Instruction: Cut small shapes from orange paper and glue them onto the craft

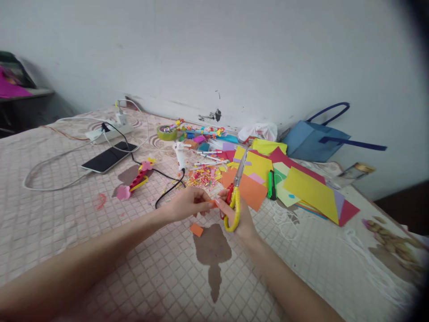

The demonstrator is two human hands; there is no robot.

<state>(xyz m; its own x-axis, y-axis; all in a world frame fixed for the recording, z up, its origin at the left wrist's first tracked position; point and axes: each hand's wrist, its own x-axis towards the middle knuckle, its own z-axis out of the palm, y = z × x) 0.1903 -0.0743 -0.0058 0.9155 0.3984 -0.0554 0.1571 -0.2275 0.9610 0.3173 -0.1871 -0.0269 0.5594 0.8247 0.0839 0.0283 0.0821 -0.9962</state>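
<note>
Just below the centre of the frame, our left hand pinches a small orange paper piece; our right hand, meeting it, grips upward-pointing scissors. Below, we see an orange scrap on the tabletop.

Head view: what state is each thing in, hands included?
Left hand: pinching orange paper
Right hand: holding scissors
Scissors: blades look closed
Phone: screen dark, plugged in
Power strip: white adapter inserted, switch unclear
Glue gun: not in hand, heat unclear
Green cutter: lying down, blade unclear
Tape roll: lying flat
</note>
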